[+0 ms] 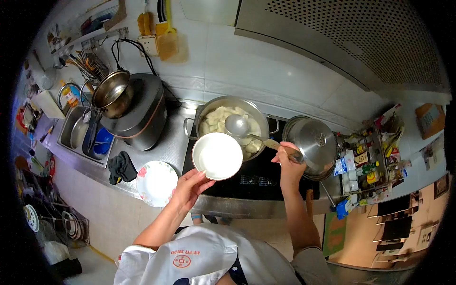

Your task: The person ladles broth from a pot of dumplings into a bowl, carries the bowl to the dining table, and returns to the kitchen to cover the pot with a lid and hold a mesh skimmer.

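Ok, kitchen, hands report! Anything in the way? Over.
Left hand holding white bowl. Right hand gripping ladle, scoop at cooking pot. Bowl blocking view of pot's near side.

You are seeing the white bowl (217, 156) glaring almost featureless under bright, cool light, while the wide lens is bending the hood (342, 42) and counter (166, 118), softening cluttered sides and leaving the corners black.

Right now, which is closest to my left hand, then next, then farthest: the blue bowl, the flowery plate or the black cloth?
1. Flowery plate: just left of the left hand.
2. Black cloth: left, past the plate.
3. Blue bowl: left, in the sink.
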Available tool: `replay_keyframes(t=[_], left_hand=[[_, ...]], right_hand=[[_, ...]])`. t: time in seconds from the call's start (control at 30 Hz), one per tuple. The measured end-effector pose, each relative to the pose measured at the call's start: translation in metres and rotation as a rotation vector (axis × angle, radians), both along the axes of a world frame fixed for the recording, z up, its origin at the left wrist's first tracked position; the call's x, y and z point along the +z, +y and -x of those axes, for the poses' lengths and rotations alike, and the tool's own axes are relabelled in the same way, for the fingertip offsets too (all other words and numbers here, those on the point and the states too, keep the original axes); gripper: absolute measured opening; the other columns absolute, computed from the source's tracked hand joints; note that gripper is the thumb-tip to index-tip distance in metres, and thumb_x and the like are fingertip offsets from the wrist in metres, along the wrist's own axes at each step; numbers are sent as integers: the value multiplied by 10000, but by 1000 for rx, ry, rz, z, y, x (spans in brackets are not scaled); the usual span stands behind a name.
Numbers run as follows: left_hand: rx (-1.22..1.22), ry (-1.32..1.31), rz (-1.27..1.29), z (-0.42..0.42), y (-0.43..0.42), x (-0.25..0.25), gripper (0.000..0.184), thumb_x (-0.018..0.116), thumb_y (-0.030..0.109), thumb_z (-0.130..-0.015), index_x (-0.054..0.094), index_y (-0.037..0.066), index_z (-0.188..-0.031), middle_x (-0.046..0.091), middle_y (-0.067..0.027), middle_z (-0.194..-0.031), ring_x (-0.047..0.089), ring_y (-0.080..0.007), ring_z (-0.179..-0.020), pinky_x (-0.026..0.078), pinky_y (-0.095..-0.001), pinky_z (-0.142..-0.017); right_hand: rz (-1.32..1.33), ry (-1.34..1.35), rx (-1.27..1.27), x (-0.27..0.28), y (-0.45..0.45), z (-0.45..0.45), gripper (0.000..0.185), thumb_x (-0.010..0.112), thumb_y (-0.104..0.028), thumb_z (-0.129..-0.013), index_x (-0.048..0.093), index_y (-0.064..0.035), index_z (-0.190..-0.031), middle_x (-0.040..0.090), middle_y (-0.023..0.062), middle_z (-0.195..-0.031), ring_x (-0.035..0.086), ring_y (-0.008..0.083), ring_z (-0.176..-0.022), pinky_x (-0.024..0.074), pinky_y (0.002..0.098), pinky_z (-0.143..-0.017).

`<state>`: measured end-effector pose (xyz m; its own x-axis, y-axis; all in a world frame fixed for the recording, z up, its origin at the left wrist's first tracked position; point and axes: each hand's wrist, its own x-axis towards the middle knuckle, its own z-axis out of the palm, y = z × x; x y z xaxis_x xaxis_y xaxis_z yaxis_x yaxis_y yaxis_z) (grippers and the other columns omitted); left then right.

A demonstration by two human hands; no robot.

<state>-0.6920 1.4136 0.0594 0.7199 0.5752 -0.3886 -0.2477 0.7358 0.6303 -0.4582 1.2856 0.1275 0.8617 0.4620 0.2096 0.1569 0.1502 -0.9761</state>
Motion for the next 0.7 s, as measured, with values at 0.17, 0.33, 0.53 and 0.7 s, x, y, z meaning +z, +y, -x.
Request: replay_keyframes(t=[0.17, 0.33, 0.53, 0.7], left_hand=[[-4, -11, 12, 0, -1, 4, 439, 639, 157, -849, 465, -63, -1186, 589, -164, -1097, 597, -263, -1015, 511, -369, -919], [20, -4, 29, -2, -1, 7, 327, 658, 158, -846, 566, -46, -1085, 635, -129, -1020, 626, -206, -944, 529, -339, -873], [10, 0, 4, -3, -1, 4, 358, 658, 205, -850, 540, -55, -1066, 614, -161, -1031, 608, -237, -976, 521, -356, -896], [9, -9, 44, -3, 0, 6, 378, 676, 165, -838, 548, -58, -1115, 633, -113, -1007, 623, -174, -918, 536, -311, -853]], right_hand=[[7, -120, 4, 41, -18, 2, 189, 602, -19, -819, 606, 50, -995, 632, 78, -743, 590, 121, -600, 484, 248, -587], [3, -185, 44, 78, -41, 2, 199, 589, -26, -811, 594, 48, -995, 606, 50, -665, 562, 112, -586, 455, 245, -586], [-48, -86, 86, 101, -61, 24, 159, 579, -18, -830, 584, 51, -973, 586, 88, -686, 548, 140, -562, 448, 254, -519], [57, -123, 157, 88, -78, 37, 162, 609, 12, -812, 598, 36, -972, 597, 94, -718, 570, 146, -576, 463, 263, -495]])
